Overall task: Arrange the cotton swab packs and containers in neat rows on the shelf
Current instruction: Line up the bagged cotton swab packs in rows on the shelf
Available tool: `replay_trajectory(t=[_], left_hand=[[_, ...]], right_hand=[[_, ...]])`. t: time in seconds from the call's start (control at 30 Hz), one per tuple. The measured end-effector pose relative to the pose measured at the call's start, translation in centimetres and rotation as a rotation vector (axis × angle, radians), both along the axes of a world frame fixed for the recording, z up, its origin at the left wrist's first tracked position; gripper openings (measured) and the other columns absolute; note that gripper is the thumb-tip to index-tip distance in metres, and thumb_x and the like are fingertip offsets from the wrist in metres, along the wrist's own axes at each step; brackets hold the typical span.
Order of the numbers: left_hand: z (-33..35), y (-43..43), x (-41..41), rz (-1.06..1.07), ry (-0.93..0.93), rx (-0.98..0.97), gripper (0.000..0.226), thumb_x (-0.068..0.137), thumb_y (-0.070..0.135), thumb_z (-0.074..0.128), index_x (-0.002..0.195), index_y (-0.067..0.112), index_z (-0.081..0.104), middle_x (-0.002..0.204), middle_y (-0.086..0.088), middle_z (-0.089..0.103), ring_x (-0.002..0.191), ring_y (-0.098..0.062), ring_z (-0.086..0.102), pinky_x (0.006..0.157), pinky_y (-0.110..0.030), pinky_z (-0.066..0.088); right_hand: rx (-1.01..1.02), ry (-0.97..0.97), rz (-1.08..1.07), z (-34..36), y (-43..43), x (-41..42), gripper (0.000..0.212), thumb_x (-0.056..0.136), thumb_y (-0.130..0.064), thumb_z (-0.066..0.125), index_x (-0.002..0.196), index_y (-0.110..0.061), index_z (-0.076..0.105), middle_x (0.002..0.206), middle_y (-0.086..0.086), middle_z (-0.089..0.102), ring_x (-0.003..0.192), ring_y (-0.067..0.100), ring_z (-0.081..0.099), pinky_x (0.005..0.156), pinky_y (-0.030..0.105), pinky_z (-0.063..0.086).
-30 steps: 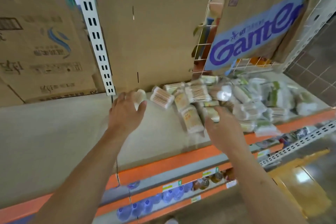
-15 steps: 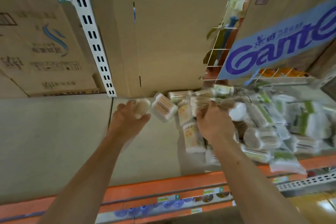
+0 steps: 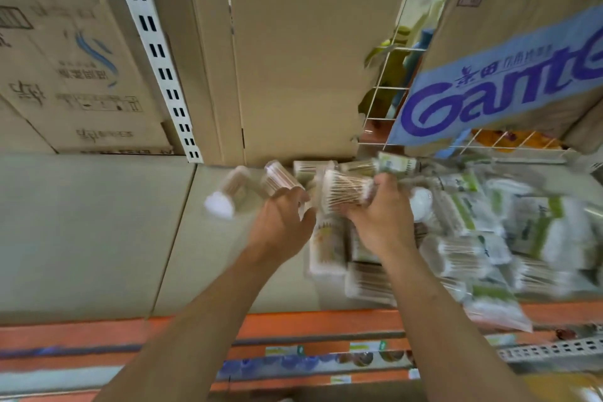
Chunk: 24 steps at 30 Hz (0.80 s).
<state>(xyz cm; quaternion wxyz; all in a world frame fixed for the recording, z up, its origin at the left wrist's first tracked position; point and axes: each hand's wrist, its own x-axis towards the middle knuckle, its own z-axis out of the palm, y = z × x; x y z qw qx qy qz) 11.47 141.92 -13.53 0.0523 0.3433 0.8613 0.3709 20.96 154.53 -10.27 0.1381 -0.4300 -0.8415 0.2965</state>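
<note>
A jumbled pile of cotton swab packs [image 3: 483,238] and clear round containers covers the right half of the beige shelf [image 3: 98,232]. My right hand [image 3: 381,222] grips one round container of swabs [image 3: 346,189] at the pile's left edge, lifted a little. My left hand [image 3: 280,222] is just beside it, fingers stretched up against another clear round container [image 3: 280,178], holding nothing. Left of that hand, a blurred round container with a white end [image 3: 225,194] lies apart on the shelf. Flat packs [image 3: 326,248] lie under and between my hands.
Cardboard boxes [image 3: 293,59] stand along the back of the shelf, with a white slotted upright [image 3: 156,52] between them. A wire basket [image 3: 391,91] and a blue-lettered box [image 3: 509,81] are at the back right. The orange shelf edge [image 3: 293,323] runs in front.
My left hand let go of the small round container, which now lies to its left, and moved right toward the pile. My right hand picked up a round container of swabs.
</note>
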Motion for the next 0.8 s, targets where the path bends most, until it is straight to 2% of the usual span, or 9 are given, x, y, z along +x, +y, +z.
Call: replay_trajectory(t=[0.13, 0.23, 0.3, 0.37, 0.43, 0.53, 0.6, 0.67, 0.8], left_hand=[[-0.5, 0.7, 0.8, -0.016, -0.11, -0.011, 0.022, 0.087, 0.025, 0.059, 0.107, 0.016, 0.06, 0.093, -0.001, 0.061, 0.083, -0.021, 0.061, 0.07, -0.028, 0.047], [-0.4, 0.6, 1.7, 0.026, -0.086, 0.029, 0.025, 0.084, 0.026, 0.063, 0.107, 0.016, 0.059, 0.087, 0.003, 0.054, 0.075, -0.016, 0.053, 0.067, -0.027, 0.043], [0.2, 0.4, 3.0, -0.074, -0.043, 0.061, 0.019, 0.083, 0.03, 0.063, 0.098, 0.018, 0.062, 0.084, 0.006, 0.053, 0.072, -0.014, 0.054, 0.065, -0.027, 0.044], [1.2, 0.2, 4.7, -0.276, -0.035, 0.018, 0.019, 0.084, 0.036, 0.063, 0.093, 0.02, 0.066, 0.086, 0.007, 0.054, 0.078, -0.014, 0.058, 0.069, -0.027, 0.047], [1.8, 0.2, 6.4, -0.451, 0.021, -0.101, 0.03, 0.082, 0.046, 0.065, 0.099, 0.022, 0.069, 0.097, 0.006, 0.057, 0.089, -0.014, 0.058, 0.076, -0.028, 0.048], [1.6, 0.4, 7.9, -0.549, 0.197, -0.258, 0.05, 0.074, 0.058, 0.067, 0.112, 0.025, 0.065, 0.113, 0.007, 0.057, 0.102, -0.013, 0.053, 0.085, -0.028, 0.045], [1.3, 0.4, 8.2, -0.548, 0.244, -0.279, 0.048, 0.075, 0.051, 0.068, 0.116, 0.027, 0.062, 0.114, 0.007, 0.056, 0.105, -0.015, 0.053, 0.086, -0.031, 0.045], [1.4, 0.2, 8.2, -0.519, 0.247, -0.257, 0.037, 0.079, 0.038, 0.065, 0.114, 0.028, 0.062, 0.113, 0.007, 0.056, 0.105, -0.015, 0.054, 0.084, -0.03, 0.044], [1.7, -0.5, 7.9, -0.505, 0.161, -0.264, 0.035, 0.082, 0.038, 0.064, 0.115, 0.028, 0.063, 0.115, 0.009, 0.056, 0.103, -0.011, 0.054, 0.086, -0.028, 0.045]], right_hand=[[-0.024, 0.103, 0.075, 0.7, -0.1, 1.4, 0.045, 0.08, -0.027, 0.075, 0.107, -0.022, 0.04, 0.087, -0.004, 0.054, 0.081, 0.018, 0.057, 0.067, 0.03, 0.039], [-0.06, 0.163, 0.056, 1.6, 0.3, 2.5, 0.055, 0.081, -0.027, 0.073, 0.125, -0.027, 0.039, 0.084, -0.011, 0.056, 0.078, 0.011, 0.059, 0.072, 0.032, 0.045], [-0.062, 0.21, 0.047, 2.1, 0.7, 3.2, 0.061, 0.083, -0.025, 0.07, 0.135, -0.028, 0.038, 0.084, -0.017, 0.055, 0.081, 0.009, 0.06, 0.08, 0.034, 0.049], [-0.029, 0.2, 0.058, 2.5, 1.2, 3.8, 0.058, 0.084, -0.025, 0.068, 0.136, -0.026, 0.042, 0.092, -0.014, 0.058, 0.088, 0.011, 0.06, 0.085, 0.037, 0.049], [-0.028, 0.197, 0.072, 2.7, 1.6, 4.0, 0.053, 0.084, -0.025, 0.067, 0.133, -0.024, 0.047, 0.094, -0.012, 0.06, 0.086, 0.008, 0.059, 0.083, 0.033, 0.048], [-0.091, 0.23, 0.051, 2.5, 1.9, 4.3, 0.05, 0.083, -0.027, 0.067, 0.13, -0.021, 0.052, 0.104, -0.01, 0.064, 0.092, 0.009, 0.06, 0.083, 0.031, 0.048], [-0.12, 0.257, 0.038, 2.4, 1.9, 4.6, 0.045, 0.081, -0.028, 0.068, 0.124, -0.02, 0.057, 0.102, -0.009, 0.067, 0.089, 0.008, 0.062, 0.081, 0.032, 0.051], [-0.138, 0.287, 0.042, 2.4, 1.8, 4.8, 0.037, 0.08, -0.026, 0.069, 0.115, -0.02, 0.061, 0.09, -0.012, 0.067, 0.077, 0.001, 0.062, 0.075, 0.032, 0.053], [-0.128, 0.34, 0.054, 2.8, 2.0, 5.5, 0.022, 0.082, -0.021, 0.068, 0.103, -0.023, 0.062, 0.084, -0.013, 0.065, 0.07, -0.003, 0.059, 0.059, 0.019, 0.042]])
